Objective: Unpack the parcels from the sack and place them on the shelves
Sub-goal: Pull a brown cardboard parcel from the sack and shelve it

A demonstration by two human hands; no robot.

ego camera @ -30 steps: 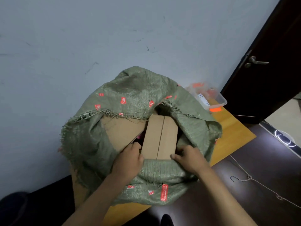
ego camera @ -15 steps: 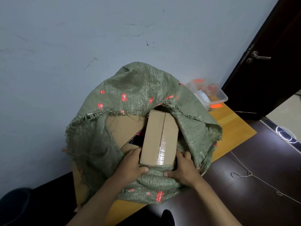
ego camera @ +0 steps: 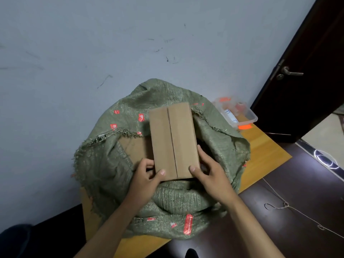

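Observation:
A green woven sack (ego camera: 104, 164) with red marks sits open on a low wooden board against the wall. Above its mouth I hold a long brown cardboard parcel (ego camera: 173, 140) with a centre seam, its near end toward me. My left hand (ego camera: 147, 175) grips the parcel's near left corner, thumb on top. My right hand (ego camera: 208, 170) grips the near right edge, thumb on top and fingers along the side. Another cardboard parcel (ego camera: 134, 149) lies inside the sack, partly hidden by the lifted one.
A clear plastic box (ego camera: 240, 116) with orange bits stands behind the sack to the right. A dark door (ego camera: 307, 81) with a metal handle stands at the right. The wooden board (ego camera: 264, 151) lies on dark floor, where a thin string (ego camera: 290, 207) trails. No shelves are in view.
Both hands took hold of the parcel's near end and lifted it up out of the sack's mouth; it now stands clear above the opening.

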